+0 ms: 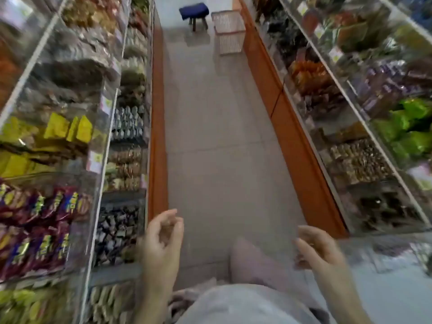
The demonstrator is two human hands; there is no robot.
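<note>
A: What stood round the person in that aisle?

B: Left shelving [100,141] and right shelving [350,127], both clear-fronted and split into bins. At the far end a pale mesh basket [230,31] sat on the floor just beside a blue-topped stool [194,11]. I couldn't tell what lay in it.

A: And in the bins?

B: Red-and-purple snack bags [42,220] were near left, with yellow packets [67,129] farther along. Green packs [411,127] were on the right.

A: Which goods were closest to hand?

B: The dark-wrapped sweets [117,228], heaped in a near-left bin just beside the left hand [161,239]. I judged them light, small and slippery in their film. They'd be best scooped from above, or pinched one at a time by the wrapper.

A: What were the fingers doing?

B: On both hands they were loosely curled, with nothing in them. The right hand [318,249] hung over the floor, apart from the right shelving.
</note>
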